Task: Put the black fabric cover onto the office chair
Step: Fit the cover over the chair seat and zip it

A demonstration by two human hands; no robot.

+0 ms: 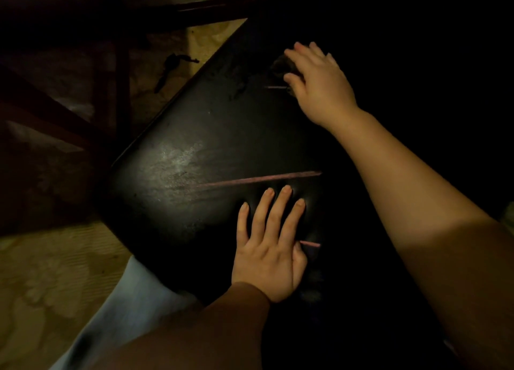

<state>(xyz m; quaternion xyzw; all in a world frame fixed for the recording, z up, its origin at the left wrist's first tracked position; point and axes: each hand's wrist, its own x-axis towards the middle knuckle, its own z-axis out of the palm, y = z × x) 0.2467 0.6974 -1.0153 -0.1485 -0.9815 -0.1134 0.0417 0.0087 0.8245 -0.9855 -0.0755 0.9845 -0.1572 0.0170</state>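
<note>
Black fabric cover (280, 63) bunched, gripped by right hand (317, 83), left hand (271, 247) flat, released, on office chair seat (180, 161).

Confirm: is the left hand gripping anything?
No, the left hand lies flat, fingers straight, on the black chair.

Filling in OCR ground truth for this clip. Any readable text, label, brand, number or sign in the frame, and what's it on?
None readable in this frame.
The black chair seat carries only plain pink lines, no lettering.
The dark fabric bunch gripped by the right hand shows no tag.
The left hand lies flat on the seat; nothing is written near it.
The upper right of the frame is too dark to tell.
</note>
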